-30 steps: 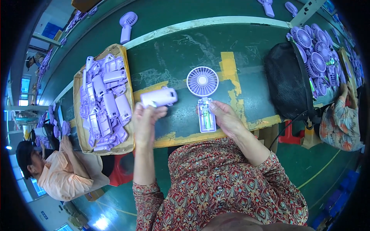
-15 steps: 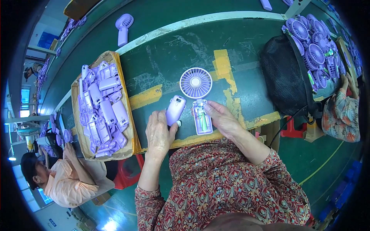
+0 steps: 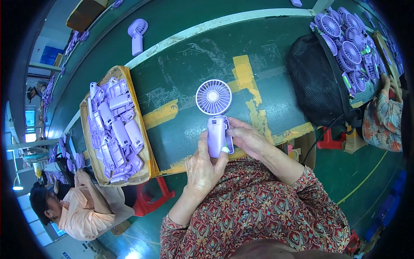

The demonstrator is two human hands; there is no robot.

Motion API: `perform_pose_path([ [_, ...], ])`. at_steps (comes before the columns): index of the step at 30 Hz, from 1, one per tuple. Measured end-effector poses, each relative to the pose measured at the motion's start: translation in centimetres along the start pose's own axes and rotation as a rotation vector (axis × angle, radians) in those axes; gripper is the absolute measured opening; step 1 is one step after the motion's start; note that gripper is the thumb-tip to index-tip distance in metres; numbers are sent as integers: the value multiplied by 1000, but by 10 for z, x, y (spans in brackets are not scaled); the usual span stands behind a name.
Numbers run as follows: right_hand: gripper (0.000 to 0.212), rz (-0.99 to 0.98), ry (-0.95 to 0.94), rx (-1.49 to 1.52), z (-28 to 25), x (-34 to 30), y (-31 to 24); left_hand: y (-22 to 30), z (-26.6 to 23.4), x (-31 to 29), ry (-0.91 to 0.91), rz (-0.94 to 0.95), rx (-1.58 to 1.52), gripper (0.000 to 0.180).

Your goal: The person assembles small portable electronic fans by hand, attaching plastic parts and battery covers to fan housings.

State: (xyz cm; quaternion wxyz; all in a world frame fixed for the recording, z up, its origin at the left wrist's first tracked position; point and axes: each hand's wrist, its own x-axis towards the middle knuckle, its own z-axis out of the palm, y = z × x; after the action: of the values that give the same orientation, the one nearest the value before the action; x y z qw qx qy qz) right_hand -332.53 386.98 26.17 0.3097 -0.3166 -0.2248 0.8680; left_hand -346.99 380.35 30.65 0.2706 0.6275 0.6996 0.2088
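Currently | left hand (image 3: 202,169) angled upward, thumb and fingers pinching purple cover (image 3: 215,136) | right hand (image 3: 250,139) slanting inward, gripping fan (image 3: 211,96) by its right edge | fan between hands, partly under cover (round head showing)

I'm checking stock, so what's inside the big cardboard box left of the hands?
The cardboard box holds heaped purple plastic pieces; anything beneath the top ones, and the box's bottom, is covered.

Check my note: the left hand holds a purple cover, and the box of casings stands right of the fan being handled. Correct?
The box of casings stands left of the fan, not right, as the head view shows. The left hand does hold a purple cover.
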Motion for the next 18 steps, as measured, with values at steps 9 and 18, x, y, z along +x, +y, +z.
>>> perform_pose_path([
  [9, 57, -5, -65, -54, 1, -1, -2, 2, 7, 0, 20, 55, 147, 63],
  [18, 64, -39, -143, -193, -1, 1, -4, -3, 13, 3, 38, 142, 241, 64],
])
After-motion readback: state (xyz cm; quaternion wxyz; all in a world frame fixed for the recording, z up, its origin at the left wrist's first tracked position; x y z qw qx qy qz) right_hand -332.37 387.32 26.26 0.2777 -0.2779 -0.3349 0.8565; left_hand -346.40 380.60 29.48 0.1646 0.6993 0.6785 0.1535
